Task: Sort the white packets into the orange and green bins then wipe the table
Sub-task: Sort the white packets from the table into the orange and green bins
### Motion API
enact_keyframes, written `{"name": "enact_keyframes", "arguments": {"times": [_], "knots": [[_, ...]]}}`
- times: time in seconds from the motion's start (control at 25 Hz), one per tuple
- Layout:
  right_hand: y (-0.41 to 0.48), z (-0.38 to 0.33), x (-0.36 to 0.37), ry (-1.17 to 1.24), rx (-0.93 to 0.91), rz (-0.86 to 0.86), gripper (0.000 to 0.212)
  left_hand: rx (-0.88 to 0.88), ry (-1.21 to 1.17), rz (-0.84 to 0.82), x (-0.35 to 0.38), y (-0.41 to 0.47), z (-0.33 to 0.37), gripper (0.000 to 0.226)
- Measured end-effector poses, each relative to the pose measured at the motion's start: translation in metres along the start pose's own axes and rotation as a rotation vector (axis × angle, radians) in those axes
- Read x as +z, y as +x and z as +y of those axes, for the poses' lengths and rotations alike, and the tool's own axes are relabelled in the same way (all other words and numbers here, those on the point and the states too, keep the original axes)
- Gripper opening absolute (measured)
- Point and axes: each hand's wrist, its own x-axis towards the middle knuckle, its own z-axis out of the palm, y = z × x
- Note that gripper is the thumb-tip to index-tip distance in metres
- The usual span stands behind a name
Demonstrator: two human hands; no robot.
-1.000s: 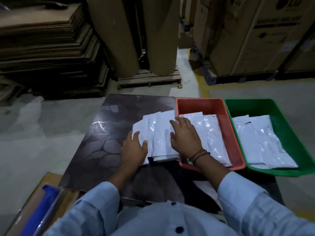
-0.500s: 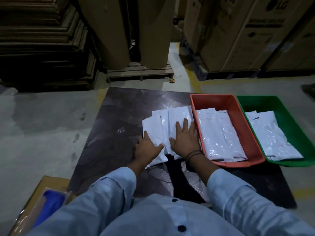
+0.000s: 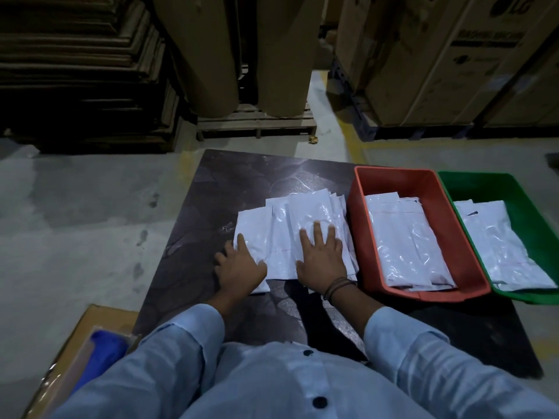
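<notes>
Presently: white packets point(image 3: 302, 211), an overlapped stack at counter point(image 3: 242, 179) centre, long axes running 6 to 12 o'clock. Left grip point(image 3: 242, 269) and right grip point(image 3: 322, 258) lie flat with fingers straight, pressing the stack, likely to square it for sorting. Orange bin point(image 3: 360, 237) just beside at 3 o'clock; green bin point(image 3: 514, 182) beyond. Both are part-filled.

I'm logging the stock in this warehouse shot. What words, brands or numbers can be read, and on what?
"LG": on the cardboard box at upper right.
Printed lines below that logo: too blurred to read.
No readable text on the white packets, orange bin or green bin.
</notes>
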Motion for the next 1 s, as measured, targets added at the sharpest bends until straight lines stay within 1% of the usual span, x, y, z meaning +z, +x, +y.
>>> {"name": "enact_keyframes", "arguments": {"times": [0.08,0.2,0.28,0.36,0.48,0.68,1.0], "knots": [[0.002,-0.004,0.0,-0.018,-0.019,0.001,0.083,0.005,0.027,0.029,-0.002,0.0,-0.005,0.099],[0.007,0.0,-0.003,-0.007,0.043,0.032,0.082,0.041,0.033,0.026,-0.004,0.001,-0.007,0.106],[0.009,0.005,-0.004,-0.025,0.062,0.042,0.08,0.075,0.057,0.017,-0.002,0.001,-0.004,0.106],[0.009,0.008,-0.006,-0.04,0.054,0.055,0.075,0.097,0.085,0.023,0.0,0.001,0.001,0.102],[0.009,0.013,-0.01,-0.047,0.05,0.074,0.07,0.081,0.082,0.03,0.003,0.002,0.007,0.092],[0.01,0.017,-0.019,-0.038,0.018,0.099,0.072,0.072,0.039,0.071,0.002,0.003,0.014,0.081],[0.012,0.026,-0.063,0.046,-0.027,0.231,0.071,0.154,-0.082,0.179,-0.027,0.002,0.062,0.075]]}}
